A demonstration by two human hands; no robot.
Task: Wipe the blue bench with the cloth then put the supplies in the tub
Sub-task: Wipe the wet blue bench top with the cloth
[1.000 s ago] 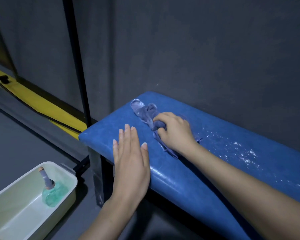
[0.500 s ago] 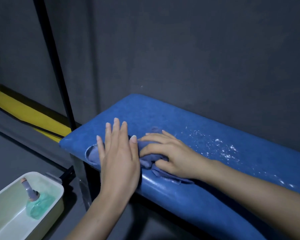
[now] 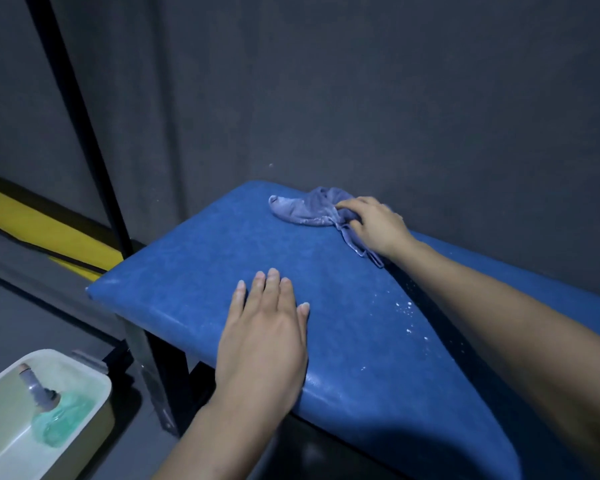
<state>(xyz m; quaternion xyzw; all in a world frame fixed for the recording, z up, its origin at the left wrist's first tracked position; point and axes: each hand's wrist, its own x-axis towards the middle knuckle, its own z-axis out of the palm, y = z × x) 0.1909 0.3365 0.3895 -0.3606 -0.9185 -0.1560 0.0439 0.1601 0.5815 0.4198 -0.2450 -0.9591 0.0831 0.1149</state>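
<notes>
On the padded blue vinyl tabletop [image 3: 194, 271], a crumpled grey-blue cloth [image 3: 302, 211] trails leftward from the right hand [image 3: 378, 226], whose curled fingers [image 3: 352, 204] grip it; the left hand [image 3: 264, 344] lies flat, fingers straight.

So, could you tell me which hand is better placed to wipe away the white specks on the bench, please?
The right hand grips the cloth at the far edge of the bench, and the white specks lie close by its forearm. The left hand rests flat, holding nothing.
</notes>
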